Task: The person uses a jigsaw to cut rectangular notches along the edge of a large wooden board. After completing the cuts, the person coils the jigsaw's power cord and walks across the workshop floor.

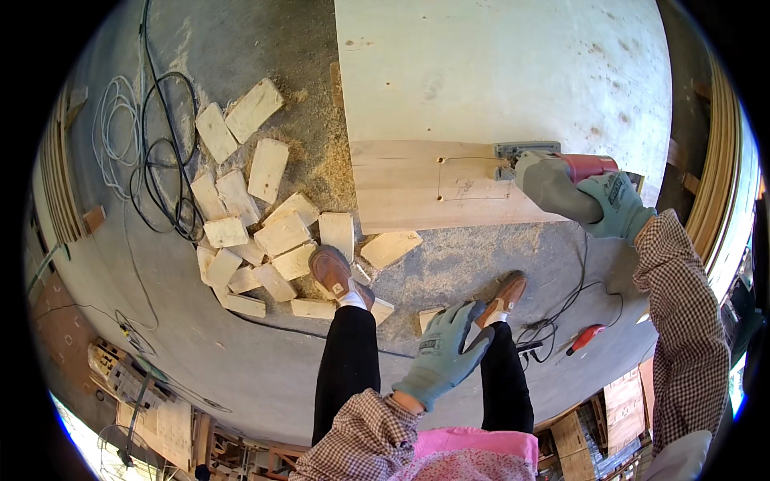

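Note:
My right hand [616, 205], in a pale blue-grey work glove, is wrapped round the rear of a red and grey jigsaw [553, 176]. The jigsaw's base rests on a wooden sheet [473, 180] marked with thin lines and small drilled holes. This sheet lies at the near edge of a large pale plywood panel [497, 72]. In front of my body, above my right leg, hangs my left hand [443, 357], also gloved. Its thumb and fingers are apart, with nothing held between them.
Several cut wooden blocks [282, 234] lie in a heap left of the panel, around my left shoe [337, 272]. Coiled cables [170, 152] lie farther left. Near my right foot are a red tool [585, 340] and black cords [553, 321]. Sawdust covers the floor beside the panel.

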`<control>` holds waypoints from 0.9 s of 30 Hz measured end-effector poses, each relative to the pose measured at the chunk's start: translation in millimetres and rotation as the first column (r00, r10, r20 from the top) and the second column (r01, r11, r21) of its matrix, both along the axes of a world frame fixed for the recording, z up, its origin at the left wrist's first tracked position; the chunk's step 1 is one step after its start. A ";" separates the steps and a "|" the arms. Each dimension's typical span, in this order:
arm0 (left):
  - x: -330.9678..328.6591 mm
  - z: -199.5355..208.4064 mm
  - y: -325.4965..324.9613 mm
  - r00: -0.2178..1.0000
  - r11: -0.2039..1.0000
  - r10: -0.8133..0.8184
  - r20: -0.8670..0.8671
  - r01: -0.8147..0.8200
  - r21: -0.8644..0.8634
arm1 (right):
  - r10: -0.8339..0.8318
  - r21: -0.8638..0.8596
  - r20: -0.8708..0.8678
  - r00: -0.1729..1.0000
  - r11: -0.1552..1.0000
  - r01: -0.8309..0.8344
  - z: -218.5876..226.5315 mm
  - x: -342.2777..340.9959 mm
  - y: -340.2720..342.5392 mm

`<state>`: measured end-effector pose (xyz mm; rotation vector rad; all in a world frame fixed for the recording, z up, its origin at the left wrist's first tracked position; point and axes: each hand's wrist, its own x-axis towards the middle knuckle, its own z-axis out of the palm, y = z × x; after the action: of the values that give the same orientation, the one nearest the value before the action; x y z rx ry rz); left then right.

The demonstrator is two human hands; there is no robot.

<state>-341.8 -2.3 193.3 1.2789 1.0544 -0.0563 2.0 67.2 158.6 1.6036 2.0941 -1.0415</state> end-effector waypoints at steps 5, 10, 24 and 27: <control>1.0 1.9 0.3 0.999 0.999 0.033 0.001 -0.033 -0.030 | -0.026 0.014 -0.038 0.999 1.000 0.026 -0.4 -7.9 0.0; 1.5 2.4 1.9 1.000 1.000 0.018 0.009 -0.018 0.012 | -0.039 0.037 -0.034 0.999 0.999 0.040 -1.7 -11.2 -4.0; 1.1 7.1 8.4 0.999 0.999 0.024 0.025 -0.024 -0.022 | -0.051 0.001 -0.035 0.998 0.999 0.051 -1.0 -26.4 2.4; 0.5 6.3 7.0 0.999 1.000 0.024 0.036 -0.024 -0.005 | -0.050 0.004 -0.034 0.998 0.999 0.050 -1.6 -28.5 1.8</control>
<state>-341.3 4.7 199.5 1.2592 1.0382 -0.0176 -26.5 69.0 157.1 1.6594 2.0896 -1.0882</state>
